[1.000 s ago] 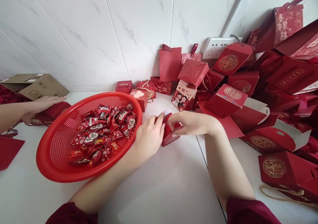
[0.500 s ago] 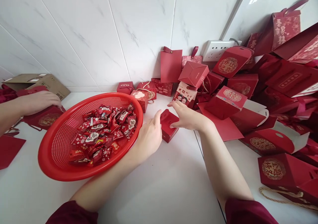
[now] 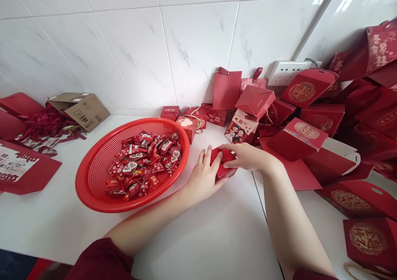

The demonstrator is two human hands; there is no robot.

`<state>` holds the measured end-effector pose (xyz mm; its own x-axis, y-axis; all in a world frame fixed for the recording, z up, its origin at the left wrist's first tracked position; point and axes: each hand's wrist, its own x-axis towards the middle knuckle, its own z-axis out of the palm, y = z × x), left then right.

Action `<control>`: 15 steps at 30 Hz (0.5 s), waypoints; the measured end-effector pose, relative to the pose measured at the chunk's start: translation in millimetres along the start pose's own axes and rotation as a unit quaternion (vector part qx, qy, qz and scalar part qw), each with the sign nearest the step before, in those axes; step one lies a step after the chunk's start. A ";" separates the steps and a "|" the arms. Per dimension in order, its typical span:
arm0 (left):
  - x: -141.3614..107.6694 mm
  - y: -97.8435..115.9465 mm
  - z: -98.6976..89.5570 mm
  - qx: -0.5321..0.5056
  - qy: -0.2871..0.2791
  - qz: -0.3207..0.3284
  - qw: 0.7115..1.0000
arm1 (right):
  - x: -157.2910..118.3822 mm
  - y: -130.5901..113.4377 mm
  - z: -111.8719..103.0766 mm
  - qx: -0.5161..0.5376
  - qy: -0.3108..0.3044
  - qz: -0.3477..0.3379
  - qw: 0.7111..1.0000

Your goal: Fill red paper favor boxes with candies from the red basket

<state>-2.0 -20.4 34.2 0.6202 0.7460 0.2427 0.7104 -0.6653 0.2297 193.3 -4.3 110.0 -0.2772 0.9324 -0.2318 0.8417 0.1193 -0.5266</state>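
Observation:
On the white tabletop, a small red gift box (image 3: pixel 223 171) sits between my two hands. My left hand (image 3: pixel 203 173) lies against its left side, fingers reaching over the top. From the right, my right hand (image 3: pixel 246 156) grips the box with thumb on the top and fingers at the far side, partly hidden. Just left of my left hand stands a red perforated basket (image 3: pixel 93 201), with several wrapped candies (image 3: pixel 136 168) in it.
Small red boxes (image 3: pixel 186 127) stand along the tiled wall. Many red gift boxes (image 3: pixel 305 135) pile up on the right, below a white power strip (image 3: pixel 291 72). At the left are a cardboard box (image 3: pixel 88 113), dark red ribbons (image 3: pixel 46 123) and a flat red bag (image 3: pixel 27 170).
My left hand has moved onto the top of the small box, and my right hand has closed in on it. Another person's hand with a red box at the left has gone from view.

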 end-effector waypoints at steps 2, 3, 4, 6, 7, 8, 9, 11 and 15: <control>-1.5 -2.0 -0.9 -0.039 -0.014 -0.007 0.999 | -0.8 0.4 0.5 0.012 -0.006 0.007 1.000; -2.3 -2.7 -1.4 -0.057 -0.019 -0.012 0.998 | -1.4 0.4 0.6 0.017 -0.010 0.010 1.000; -3.2 -3.2 -1.8 -0.076 -0.023 -0.016 0.997 | -2.1 0.3 0.5 0.020 -0.013 0.014 1.000; -5.3 -3.5 -3.8 -0.106 -0.026 -0.011 0.994 | -4.4 0.5 -0.6 0.013 -0.011 0.025 1.000; -6.9 -3.2 -6.0 -0.119 -0.029 -0.004 0.992 | -6.0 1.0 -1.8 0.007 -0.007 0.033 0.999; -9.0 -2.4 -9.3 -0.131 -0.032 0.002 0.991 | -8.2 1.9 -3.5 0.004 -0.002 0.040 0.999; -11.5 -1.1 -14.1 -0.142 -0.037 0.008 0.989 | -10.9 3.1 -5.6 0.004 0.004 0.047 0.999; -18.3 2.8 -28.5 -0.157 -0.048 0.004 0.986 | -17.8 6.5 -11.1 0.012 0.020 0.047 0.999; -36.0 13.4 -73.4 -0.177 -0.088 -0.032 0.980 | -33.8 15.5 -22.6 0.017 0.073 0.033 0.997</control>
<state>-39.2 -58.4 97.8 0.6479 0.7595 0.0578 0.6095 -0.5625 0.5587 226.3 -26.3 128.2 -0.1499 0.9777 -0.1469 0.8387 0.0471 -0.5426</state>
